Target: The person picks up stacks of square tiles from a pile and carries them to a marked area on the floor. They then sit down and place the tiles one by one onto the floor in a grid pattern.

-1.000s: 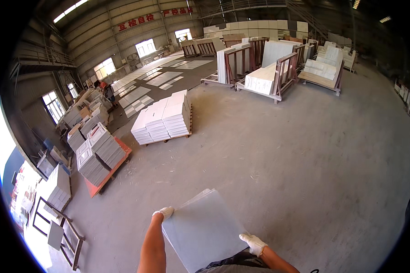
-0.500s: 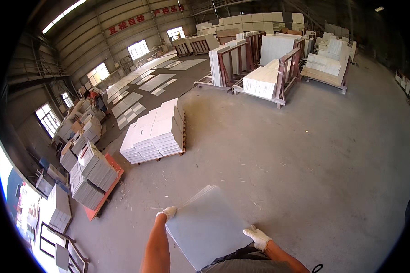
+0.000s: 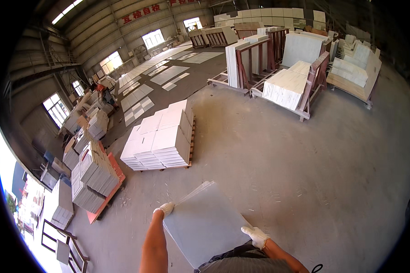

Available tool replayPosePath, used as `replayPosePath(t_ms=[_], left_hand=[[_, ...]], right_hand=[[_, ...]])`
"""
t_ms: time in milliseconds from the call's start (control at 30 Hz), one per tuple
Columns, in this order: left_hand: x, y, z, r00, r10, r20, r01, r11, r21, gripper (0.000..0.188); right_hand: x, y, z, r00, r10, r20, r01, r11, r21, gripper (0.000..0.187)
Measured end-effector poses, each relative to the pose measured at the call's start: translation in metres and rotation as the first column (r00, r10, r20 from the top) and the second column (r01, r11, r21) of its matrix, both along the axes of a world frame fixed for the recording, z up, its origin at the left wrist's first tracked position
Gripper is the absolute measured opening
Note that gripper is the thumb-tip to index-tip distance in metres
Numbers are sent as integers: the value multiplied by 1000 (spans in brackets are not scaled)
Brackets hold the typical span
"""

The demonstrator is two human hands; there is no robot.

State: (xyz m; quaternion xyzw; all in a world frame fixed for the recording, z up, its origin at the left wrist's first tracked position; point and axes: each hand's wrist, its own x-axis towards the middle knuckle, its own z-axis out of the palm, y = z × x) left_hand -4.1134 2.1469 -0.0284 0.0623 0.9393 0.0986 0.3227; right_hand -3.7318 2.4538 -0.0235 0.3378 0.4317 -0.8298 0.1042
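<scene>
Between my two hands is a small stack of thin, square grey sheets (image 3: 207, 223), held in front of my waist. Their far corners fan slightly apart, and the near edge passes behind my dark clothing. In a white glove, my left hand (image 3: 165, 209) grips the stack's left edge close to the far corner. My right hand (image 3: 256, 235), gloved too, clasps the right corner, thumb on top. The fingers under the sheets are hidden. What the sheets are made of I cannot tell.
Ahead to the left stands a pallet of white slabs (image 3: 159, 136). Farther left, grey slabs (image 3: 95, 175) lie on an orange pallet (image 3: 116, 184). Wooden racks (image 3: 312, 88) with stone slabs stand at the far right. A person in orange (image 3: 100, 88) bends among stacks at left. Debris litters the concrete floor (image 3: 278, 182).
The white slab pallet appears larger and nearer, and the racks have shifted right in view. Both hands keep their hold on the sheets, which stay in nearly the same place before me.
</scene>
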Motion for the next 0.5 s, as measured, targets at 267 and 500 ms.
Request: replayPosePath(t_ms=[267,500], left_hand=[[-175,198,77,987,-95,128,100,994,-33,61],[-320,326,35,985,-174,-17,174,985,-7,60]], right_hand=[[-170,137,28,991,-78,112,78,997,11,79],[-301,271,-76,992,-95,-87,115,959,260,79]])
